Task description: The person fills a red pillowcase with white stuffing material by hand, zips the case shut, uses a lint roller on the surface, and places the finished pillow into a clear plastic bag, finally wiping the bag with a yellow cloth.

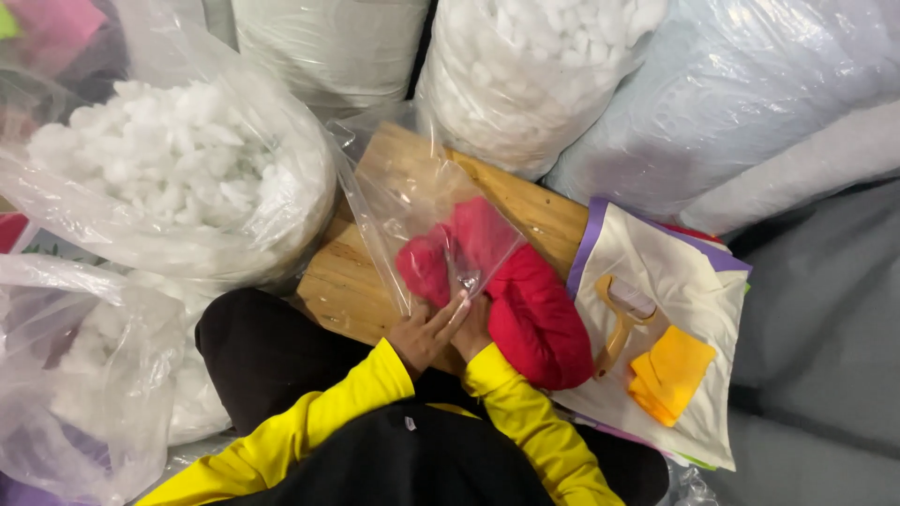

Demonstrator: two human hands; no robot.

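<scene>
Left hand (pixel 424 334) open-fingered on the clear plastic bag (pixel 427 220), right hand (pixel 473 330) closed around the red stuffed item (pixel 534 314).

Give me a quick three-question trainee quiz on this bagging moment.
1. True or false: the red plush item lies partly inside the clear plastic bag.
2. Which hand lies flat on the bag: left hand or right hand?
3. What lies beside the lint roller on the cream fabric: A folded yellow cloth, B scissors, C tape?

Key: 1 true. 2 left hand. 3 A.
</scene>
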